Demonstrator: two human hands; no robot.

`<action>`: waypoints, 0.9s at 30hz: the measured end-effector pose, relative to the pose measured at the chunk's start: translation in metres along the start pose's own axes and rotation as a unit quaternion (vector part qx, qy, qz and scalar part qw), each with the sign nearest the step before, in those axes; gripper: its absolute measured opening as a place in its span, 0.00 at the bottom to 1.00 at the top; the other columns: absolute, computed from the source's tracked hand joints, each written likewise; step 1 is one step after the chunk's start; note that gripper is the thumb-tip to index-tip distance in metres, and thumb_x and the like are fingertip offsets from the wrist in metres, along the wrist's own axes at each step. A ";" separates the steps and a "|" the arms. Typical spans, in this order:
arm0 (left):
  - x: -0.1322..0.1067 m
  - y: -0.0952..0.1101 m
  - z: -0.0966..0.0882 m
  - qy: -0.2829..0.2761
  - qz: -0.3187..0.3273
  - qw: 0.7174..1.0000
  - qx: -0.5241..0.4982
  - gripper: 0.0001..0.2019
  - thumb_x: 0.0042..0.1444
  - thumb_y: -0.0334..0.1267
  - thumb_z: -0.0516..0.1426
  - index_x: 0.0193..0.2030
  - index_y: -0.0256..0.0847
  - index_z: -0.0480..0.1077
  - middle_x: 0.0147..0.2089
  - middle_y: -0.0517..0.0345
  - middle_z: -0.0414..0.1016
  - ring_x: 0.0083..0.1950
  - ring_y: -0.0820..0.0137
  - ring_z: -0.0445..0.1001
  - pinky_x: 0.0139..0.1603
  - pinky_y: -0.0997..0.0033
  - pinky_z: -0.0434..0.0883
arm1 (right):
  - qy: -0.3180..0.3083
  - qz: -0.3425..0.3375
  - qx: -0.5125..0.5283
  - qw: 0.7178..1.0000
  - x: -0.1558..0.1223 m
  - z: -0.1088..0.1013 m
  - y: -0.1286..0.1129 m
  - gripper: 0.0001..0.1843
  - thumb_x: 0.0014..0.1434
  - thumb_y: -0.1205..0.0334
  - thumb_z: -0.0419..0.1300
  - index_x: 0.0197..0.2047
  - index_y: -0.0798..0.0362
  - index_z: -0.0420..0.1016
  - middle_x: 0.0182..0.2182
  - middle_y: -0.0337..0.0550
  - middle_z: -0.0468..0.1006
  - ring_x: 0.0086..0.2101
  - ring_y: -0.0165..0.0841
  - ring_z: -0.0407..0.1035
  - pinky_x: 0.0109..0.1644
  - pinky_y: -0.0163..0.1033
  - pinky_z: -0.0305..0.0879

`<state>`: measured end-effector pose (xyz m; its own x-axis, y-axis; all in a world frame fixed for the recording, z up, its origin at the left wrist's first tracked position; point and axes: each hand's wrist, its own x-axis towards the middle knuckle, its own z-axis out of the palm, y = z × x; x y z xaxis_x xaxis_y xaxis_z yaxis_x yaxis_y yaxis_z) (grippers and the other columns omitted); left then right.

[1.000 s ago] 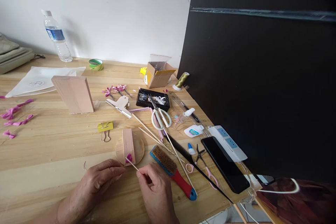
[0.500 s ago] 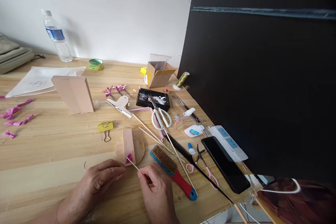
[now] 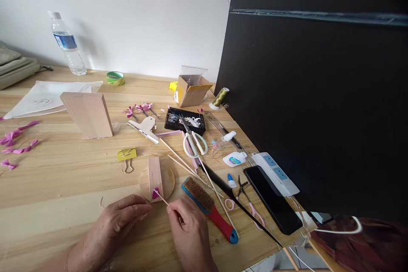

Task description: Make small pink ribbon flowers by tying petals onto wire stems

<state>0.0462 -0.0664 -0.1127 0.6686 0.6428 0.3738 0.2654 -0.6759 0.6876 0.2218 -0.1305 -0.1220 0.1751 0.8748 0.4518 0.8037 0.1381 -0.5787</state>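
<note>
Lt wood tabletop (image 3: 63, 191) under everything. L hand (image 3: 123, 216) near its front edge: fingers loosely curled, tips by the disc's near-left rim; can't tell if they touch it or hold anything. R hand (image 3: 189, 225) pinches a stick btwn thumb & index. Round wood disc (image 3: 168, 180) lies flat btwn/just beyond the hands, w/ a narrow wood block (image 3: 154, 172) across it. Thin wood stick (image 3: 163, 198) slants from R fingertips to the magenta petal-like scrap (image 3: 154, 195) at the block's near end.

To do it well, IMO: grip stick close to tip, press lightly, short strokes so the scrap doesn't tear or skid; L fingertips should brace block/disc.

Labels: white pouch (image 3: 25, 103), L, round printed mark, illegible. Clear water bottle (image 3: 68, 57), blue label, brand n/r. Cardboard box (image 3: 194, 95), side sticker, digits unclear. White squeeze bottle (image 3: 235, 159), blue label, txt too small.
</note>
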 end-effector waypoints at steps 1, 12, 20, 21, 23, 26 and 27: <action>0.000 0.000 0.000 -0.001 -0.001 1.000 0.000 0.10 0.60 0.32 0.52 0.41 0.44 0.74 0.37 0.57 0.79 0.35 0.73 0.79 0.35 0.85 0.74 | 0.003 -0.001 -0.004 1.000 0.000 0.000 0.001 0.15 0.55 0.74 0.48 0.20 0.51 0.62 0.17 0.36 0.68 0.21 0.28 0.63 0.25 0.31 0.56; 0.001 0.001 0.000 0.006 -0.004 1.000 0.003 0.11 0.60 0.33 0.51 0.40 0.43 0.75 0.36 0.57 0.79 0.34 0.72 0.79 0.34 0.83 0.74 | 0.002 -0.016 -0.005 1.000 -0.002 -0.008 -0.003 0.14 0.57 0.74 0.49 0.23 0.52 0.65 0.19 0.37 0.70 0.23 0.30 0.65 0.27 0.32 0.58; 0.003 0.003 -0.001 0.013 0.008 1.000 0.002 0.10 0.60 0.33 0.51 0.40 0.43 0.75 0.36 0.57 0.79 0.34 0.72 0.79 0.34 0.85 0.74 | -0.016 -0.017 -0.008 1.000 0.000 -0.002 0.000 0.15 0.56 0.74 0.49 0.20 0.51 0.63 0.17 0.36 0.68 0.22 0.29 0.63 0.26 0.32 0.56; 0.003 0.003 -0.001 0.012 0.008 1.000 0.002 0.10 0.60 0.33 0.52 0.40 0.43 0.75 0.36 0.57 0.79 0.34 0.73 0.79 0.34 0.85 0.74 | -0.016 -0.016 -0.010 1.000 0.000 -0.001 0.000 0.15 0.56 0.74 0.49 0.20 0.51 0.63 0.17 0.36 0.68 0.22 0.29 0.63 0.26 0.32 0.56; 0.002 0.003 -0.001 0.010 0.008 1.000 0.000 0.09 0.60 0.32 0.52 0.40 0.42 0.74 0.36 0.57 0.79 0.34 0.73 0.79 0.35 0.86 0.74 | -0.015 -0.015 -0.016 1.000 0.002 -0.001 0.001 0.15 0.56 0.74 0.49 0.20 0.52 0.62 0.18 0.36 0.68 0.22 0.29 0.62 0.26 0.32 0.55; 0.001 0.002 -0.001 0.008 0.011 1.000 -0.003 0.09 0.60 0.31 0.52 0.41 0.42 0.74 0.36 0.57 0.79 0.35 0.74 0.79 0.35 0.86 0.73 | -0.014 -0.021 -0.024 0.999 0.004 -0.002 0.001 0.16 0.57 0.74 0.48 0.20 0.52 0.62 0.18 0.36 0.68 0.22 0.29 0.62 0.26 0.32 0.55; 0.001 0.001 -0.001 0.006 0.010 1.000 -0.003 0.09 0.60 0.31 0.52 0.41 0.42 0.74 0.36 0.57 0.79 0.35 0.74 0.79 0.35 0.86 0.73 | -0.012 -0.023 -0.027 0.999 0.004 -0.002 0.001 0.16 0.57 0.74 0.48 0.20 0.51 0.62 0.17 0.36 0.68 0.22 0.29 0.62 0.26 0.32 0.55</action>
<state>0.0464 -0.0664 -0.1111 0.6650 0.6341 0.3945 0.2481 -0.6858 0.6842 0.2247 -0.1278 -0.1199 0.1246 0.8788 0.4606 0.8404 0.1533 -0.5198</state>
